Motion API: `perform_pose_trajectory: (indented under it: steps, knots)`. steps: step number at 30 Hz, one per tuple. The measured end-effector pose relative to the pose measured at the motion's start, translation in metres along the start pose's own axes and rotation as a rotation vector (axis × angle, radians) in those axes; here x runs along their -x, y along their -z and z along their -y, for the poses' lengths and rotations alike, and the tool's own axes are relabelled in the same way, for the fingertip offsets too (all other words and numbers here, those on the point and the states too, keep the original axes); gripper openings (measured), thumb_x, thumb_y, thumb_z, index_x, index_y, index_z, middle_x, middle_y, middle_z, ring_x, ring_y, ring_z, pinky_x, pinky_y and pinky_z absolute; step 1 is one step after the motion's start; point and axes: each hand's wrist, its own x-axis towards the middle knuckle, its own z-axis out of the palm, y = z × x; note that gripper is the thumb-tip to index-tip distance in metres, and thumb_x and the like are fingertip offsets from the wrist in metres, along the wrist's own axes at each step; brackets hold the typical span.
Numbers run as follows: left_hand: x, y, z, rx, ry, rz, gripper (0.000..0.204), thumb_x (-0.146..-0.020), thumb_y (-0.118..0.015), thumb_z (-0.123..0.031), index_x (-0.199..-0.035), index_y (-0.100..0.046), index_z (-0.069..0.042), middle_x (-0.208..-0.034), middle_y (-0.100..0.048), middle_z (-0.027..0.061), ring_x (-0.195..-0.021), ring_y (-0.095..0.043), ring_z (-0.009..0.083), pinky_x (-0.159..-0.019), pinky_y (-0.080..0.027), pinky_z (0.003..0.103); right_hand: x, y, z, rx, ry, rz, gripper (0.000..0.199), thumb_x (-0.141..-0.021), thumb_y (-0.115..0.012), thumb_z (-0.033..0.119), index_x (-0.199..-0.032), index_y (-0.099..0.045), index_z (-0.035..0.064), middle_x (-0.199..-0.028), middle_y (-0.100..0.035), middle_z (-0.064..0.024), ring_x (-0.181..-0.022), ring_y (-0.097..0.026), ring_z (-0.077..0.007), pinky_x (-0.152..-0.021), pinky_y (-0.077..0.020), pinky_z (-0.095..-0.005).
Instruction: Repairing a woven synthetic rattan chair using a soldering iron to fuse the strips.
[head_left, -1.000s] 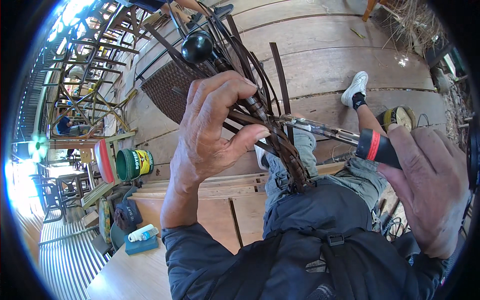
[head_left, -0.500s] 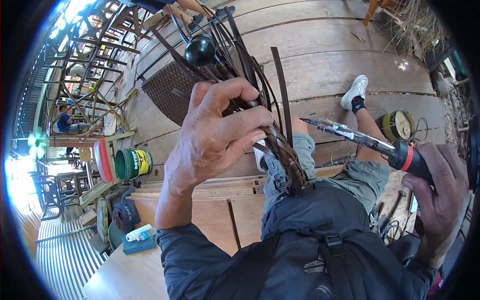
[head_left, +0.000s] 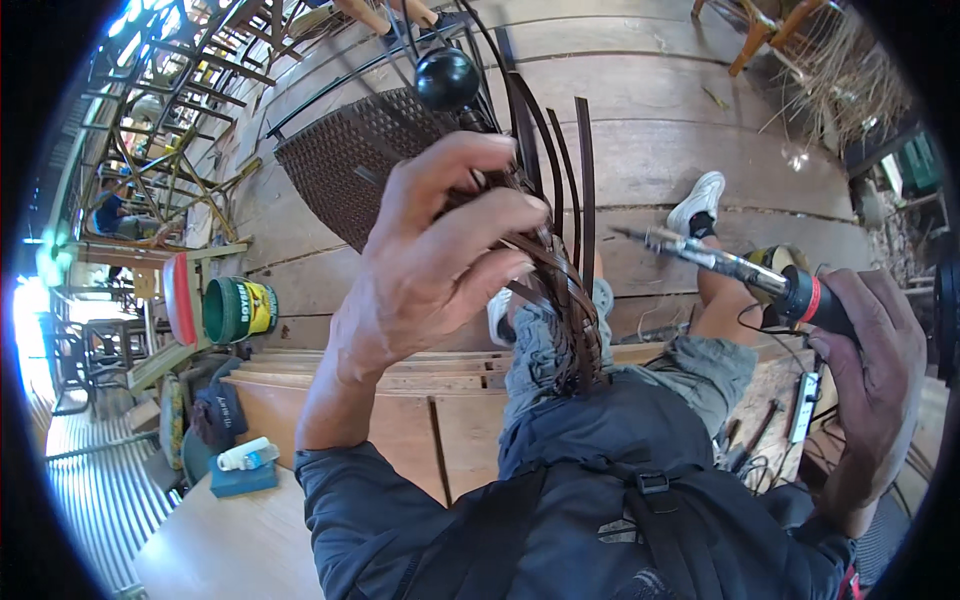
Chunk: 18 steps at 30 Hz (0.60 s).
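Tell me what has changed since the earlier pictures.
The right hand has drawn the soldering iron rightward, its tip now apart from the brown woven strips. The left hand has spread its fingers; blur hides whether they touch the strips. The soldering iron stays in the right hand; the green bucket keeps its place.

Left hand point(head_left: 415, 265) blurred, brown strips point(head_left: 568, 320) partly hidden behind it, black-handled tool point(head_left: 735, 267) with grip end covered by right hand point(head_left: 880, 350), wooden legs point(head_left: 757, 46) cropped by top edge.
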Motion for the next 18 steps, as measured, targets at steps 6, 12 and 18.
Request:
perform_pose_trajectory:
  steps: [6, 12, 18]
  knots:
    - [0.020, -0.011, 0.012, -0.213, 0.037, -0.309, 0.039, -0.065, -0.079, -0.010, -0.102, -0.066, -0.012, -0.121, -0.055, 0.0081, -0.115, -0.050, 0.0302, -0.099, -0.038, 0.042, -0.031, 0.009, 0.008, 0.237, 0.146, -0.058, 0.036, -0.075, -0.061, 0.004, -0.111, -0.060, -0.0005, -0.099, -0.058, -0.0161, -0.095, -0.054, -0.0339, -0.084, -0.0418, -0.0417]
    - [0.017, 0.001, 0.010, -0.222, 0.028, -0.173, 0.033, -0.069, -0.076, -0.014, -0.099, -0.066, -0.012, -0.106, -0.058, 0.0034, -0.099, -0.056, 0.0241, -0.095, -0.037, 0.043, -0.063, 0.020, 0.021, 0.341, 0.285, -0.059, 0.041, -0.071, -0.067, 0.000, -0.111, -0.063, 0.0069, -0.096, -0.061, -0.0107, -0.091, -0.057, -0.0305, -0.081, -0.0439, -0.0406]
    - [0.012, -0.002, 0.016, -0.061, 0.001, -0.141, 0.024, -0.075, -0.073, -0.015, -0.096, -0.062, -0.011, -0.101, -0.058, 0.0059, -0.094, -0.057, 0.0262, -0.087, -0.041, 0.039, -0.075, 0.024, 0.033, 0.423, 0.302, -0.021, 0.040, -0.071, -0.068, 0.002, -0.110, -0.064, 0.0092, -0.096, -0.060, -0.0097, -0.091, -0.056, -0.0305, -0.081, -0.0442, -0.0399]
